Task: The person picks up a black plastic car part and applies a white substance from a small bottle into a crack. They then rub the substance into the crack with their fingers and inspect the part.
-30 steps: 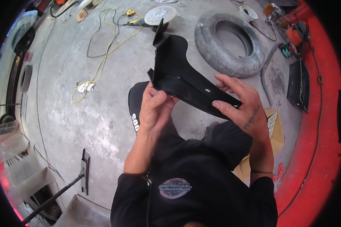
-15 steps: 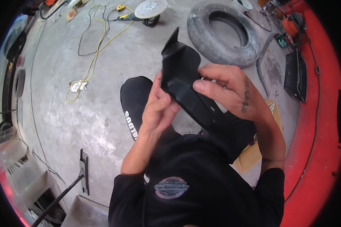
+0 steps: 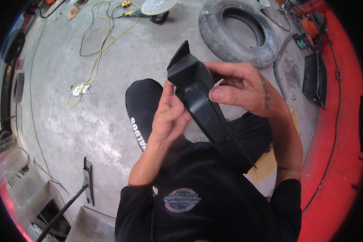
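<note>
A long, moulded black plastic trim piece [image 3: 203,107] is held in front of me, its flared, pointed end up and its narrow end running down toward my lap. My left hand [image 3: 169,115] grips its left edge, thumb on the near face and fingers mostly hidden behind. Along the upper right edge my right hand [image 3: 240,88] is closed on the piece, thumb bent on the near side and fingers over the far side. My bent knee in black trousers [image 3: 144,101] shows behind the left hand.
A worn tire [image 3: 238,34] lies on the concrete floor ahead. Beyond to the left are a corded polisher [image 3: 147,15] and a yellow cord [image 3: 97,60]. A cardboard box [image 3: 264,167] sits by my right side, a black bin [image 3: 313,80] along the red surface. Clear plastic containers [image 3: 18,177] stand left.
The trim piece has tilted, so more of its length and its narrow lower end show. My right hand has shifted slightly along its edge; both hands keep hold.
</note>
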Motion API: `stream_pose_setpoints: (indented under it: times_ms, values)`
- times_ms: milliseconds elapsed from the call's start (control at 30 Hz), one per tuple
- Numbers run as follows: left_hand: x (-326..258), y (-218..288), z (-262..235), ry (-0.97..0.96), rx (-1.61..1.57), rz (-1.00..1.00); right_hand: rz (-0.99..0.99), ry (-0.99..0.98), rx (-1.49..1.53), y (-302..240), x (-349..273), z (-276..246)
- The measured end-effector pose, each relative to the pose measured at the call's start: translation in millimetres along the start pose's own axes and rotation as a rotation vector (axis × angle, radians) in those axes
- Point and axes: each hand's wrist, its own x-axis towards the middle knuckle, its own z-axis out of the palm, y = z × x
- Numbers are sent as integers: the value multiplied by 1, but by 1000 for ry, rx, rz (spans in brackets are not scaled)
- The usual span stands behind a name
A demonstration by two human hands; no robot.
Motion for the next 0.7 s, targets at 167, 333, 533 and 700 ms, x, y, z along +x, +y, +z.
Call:
stream_pose_setpoints:
  times_ms: [167,333,533,700]
  values:
    - [-2,0,5,0,47,-13,-10,-53,8,4,0,-4]
    - [-3,-1,3,8,46,5,-23,-31,43,6,0,-1]
    - [-4,-3,-5,-12,15,-8,-14,8,97,8,-4,-1]
    - [-6,-4,-14,-25,45,6,-52,12,115,12,-5,2]
